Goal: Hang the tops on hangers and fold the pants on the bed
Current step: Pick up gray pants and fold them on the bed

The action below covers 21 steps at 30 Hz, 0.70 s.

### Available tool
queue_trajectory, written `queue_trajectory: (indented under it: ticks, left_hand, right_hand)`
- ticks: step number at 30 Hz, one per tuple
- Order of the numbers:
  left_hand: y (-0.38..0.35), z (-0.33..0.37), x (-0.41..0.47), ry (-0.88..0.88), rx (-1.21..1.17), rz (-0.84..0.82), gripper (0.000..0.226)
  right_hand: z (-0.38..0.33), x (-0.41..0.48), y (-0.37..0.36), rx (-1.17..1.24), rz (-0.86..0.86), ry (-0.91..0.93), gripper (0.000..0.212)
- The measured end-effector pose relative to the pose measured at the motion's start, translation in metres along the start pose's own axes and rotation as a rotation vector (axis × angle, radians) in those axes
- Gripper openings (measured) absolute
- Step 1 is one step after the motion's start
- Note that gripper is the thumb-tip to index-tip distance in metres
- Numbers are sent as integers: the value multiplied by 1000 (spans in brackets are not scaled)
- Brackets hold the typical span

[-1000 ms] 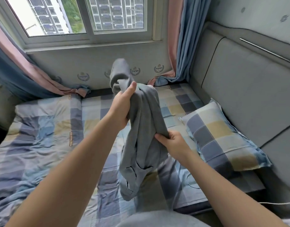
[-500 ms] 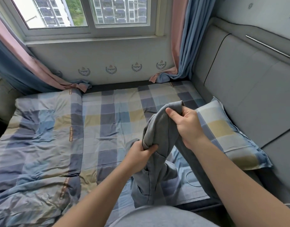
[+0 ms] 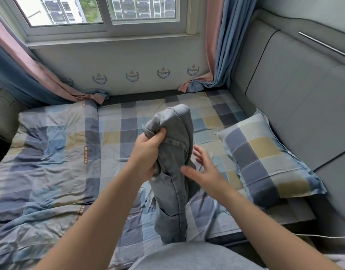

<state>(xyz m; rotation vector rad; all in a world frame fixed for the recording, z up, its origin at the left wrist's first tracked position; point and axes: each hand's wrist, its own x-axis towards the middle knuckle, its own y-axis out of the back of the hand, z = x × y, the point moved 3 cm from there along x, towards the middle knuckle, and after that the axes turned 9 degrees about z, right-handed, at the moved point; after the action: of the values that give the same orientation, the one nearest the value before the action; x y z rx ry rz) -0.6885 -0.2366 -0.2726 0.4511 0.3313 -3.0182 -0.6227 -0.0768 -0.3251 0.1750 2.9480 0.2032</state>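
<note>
Nearest the camera, the lower end of the grey pants point(image 3: 173, 221) hung down toward the front edge of the bed point(image 3: 119, 121), just above the person's own grey clothing. Higher up, the left hand point(image 3: 148, 152) gripped a bunched fold of the fabric, fingers curled round it, and held the garment upright off the checked cover. The right hand point(image 3: 204, 168) was just beside it, fingers spread and straight, holding nothing. Its thumb lay at the cloth, but I could not tell whether it pressed.

A pocket and seams made the garment read as pants. It was doubled over at the top in a loose lump, not laid flat. The folding therefore looked only begun: no neat fold existed yet. The pants would probably need spreading on the bed and their legs matching before they were folded.

Beyond the hands lay a rumpled quilt point(image 3: 41, 191) to the left and a checked pillow point(image 3: 265, 162) to the right, against the padded headboard point(image 3: 296, 98). No tops, hangers or folded pile appeared anywhere up to the curtains point(image 3: 220, 45) and window point(image 3: 109, 12), so the hanging part could not be judged.
</note>
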Motion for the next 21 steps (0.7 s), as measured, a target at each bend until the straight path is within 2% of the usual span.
queue_trajectory:
  ticks: [3,5,6,7,9,10,12,14,19,21]
  left_hand:
    - [-9,14,-2,-1,-97,6,14]
    - [-14,23,-2,18,-178,13,14]
    - [-17,27,-2,31,-213,16,14]
    - [-18,30,-1,44,-242,17,16]
    - [-18,35,3,61,-279,13,20]
    - [-17,37,5,63,-283,14,22]
    - [-12,36,12,68,-272,-1,29]
    - [-7,30,20,67,-225,-64,34]
    - [-2,-1,29,89,12,-182,36]
    - [-1,-21,27,120,120,-220,29]
  right_hand:
    - [25,0,-23,11,-108,-28,92]
    - [45,1,-33,-110,-87,-69,102]
    - [52,1,-35,-169,-57,-86,97]
    - [57,2,-34,-220,-35,-102,81]
    - [62,6,-25,-343,34,-83,28]
    - [62,9,-19,-398,62,-75,9]
    - [64,18,-5,-492,108,-76,26]
    - [62,28,7,-507,151,-97,28]
    - [48,48,21,-257,238,-149,24]
    - [44,51,23,-144,276,-183,17]
